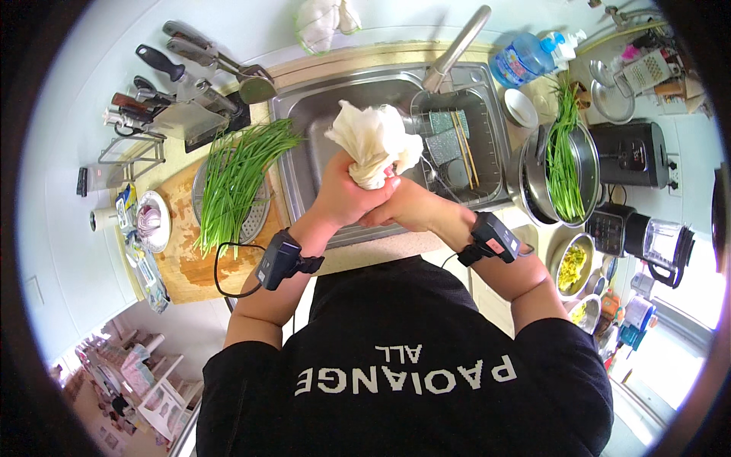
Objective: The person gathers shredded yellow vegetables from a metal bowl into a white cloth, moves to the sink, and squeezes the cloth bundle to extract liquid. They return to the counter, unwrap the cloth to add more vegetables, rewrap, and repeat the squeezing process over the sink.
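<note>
A bunched cream-white cloth [374,137] rises from between my two hands, over the front part of a stainless steel sink [311,120]. My left hand [354,191] is wrapped around the gathered lower part of the cloth. From the other side my right hand [402,203] clasps it, its fingers overlapping the left hand. What the cloth holds, if anything, is hidden. To the right in the sink hangs a wire basket [491,154] with chopsticks [465,149] and green textured pieces in it. The faucet [457,48] stands behind.
Left, garlic chives [234,183] lie across a perforated metal tray [260,220] on a wooden cutting board [177,274], beside a bowl with a cut red onion [149,220]. Behind are a knife block and utensils. Right, a steel pot [591,151] holds more chives [565,165]; a blender [657,243] stands nearby.
</note>
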`<state>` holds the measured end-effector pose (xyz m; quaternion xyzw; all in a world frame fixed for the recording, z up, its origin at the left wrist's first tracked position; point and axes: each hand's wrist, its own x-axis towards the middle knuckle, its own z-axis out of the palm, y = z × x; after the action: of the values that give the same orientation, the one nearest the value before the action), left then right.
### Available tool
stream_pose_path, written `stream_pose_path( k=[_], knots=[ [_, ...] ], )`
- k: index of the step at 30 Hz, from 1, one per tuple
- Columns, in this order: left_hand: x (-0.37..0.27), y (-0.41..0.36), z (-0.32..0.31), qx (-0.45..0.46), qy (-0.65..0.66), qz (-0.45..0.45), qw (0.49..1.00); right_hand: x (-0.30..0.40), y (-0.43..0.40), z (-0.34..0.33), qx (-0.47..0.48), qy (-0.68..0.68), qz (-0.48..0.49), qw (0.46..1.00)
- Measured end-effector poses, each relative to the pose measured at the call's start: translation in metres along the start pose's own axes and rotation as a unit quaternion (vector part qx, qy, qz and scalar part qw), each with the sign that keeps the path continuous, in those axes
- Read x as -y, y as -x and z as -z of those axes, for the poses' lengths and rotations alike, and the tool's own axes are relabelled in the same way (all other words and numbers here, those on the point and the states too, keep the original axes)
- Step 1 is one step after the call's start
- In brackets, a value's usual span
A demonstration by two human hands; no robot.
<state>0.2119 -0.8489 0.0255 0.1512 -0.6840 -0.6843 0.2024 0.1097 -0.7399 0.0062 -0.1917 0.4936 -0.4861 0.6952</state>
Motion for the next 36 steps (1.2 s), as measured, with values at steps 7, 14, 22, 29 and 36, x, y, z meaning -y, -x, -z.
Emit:
stream_pose_path(
  k=[7, 14, 22, 29, 36],
  knots=[
    [0.008, -0.006, -0.001, 0.009, 0.045, 0.075, 0.996, 0.002, 0.003, -0.002, -0.042, -0.090, -0.043, 0.994],
    [0.017, -0.008, 0.003, 0.003, 0.104, 0.083, 0.991, 0.005, -0.001, -0.001, -0.042, -0.105, -0.073, 0.991],
    [0.027, -0.014, 0.014, -0.009, 0.128, 0.073, 0.989, 0.002, -0.018, 0.002, -0.062, -0.055, -0.086, 0.993],
    [0.037, -0.014, 0.022, -0.050, 0.115, 0.054, 0.991, -0.001, -0.032, 0.007, -0.063, -0.049, -0.116, 0.990],
    [0.045, -0.029, 0.021, -0.156, -0.061, -0.016, 0.986, 0.025, -0.043, 0.022, -0.091, 0.305, 0.063, 0.946]
  ],
)
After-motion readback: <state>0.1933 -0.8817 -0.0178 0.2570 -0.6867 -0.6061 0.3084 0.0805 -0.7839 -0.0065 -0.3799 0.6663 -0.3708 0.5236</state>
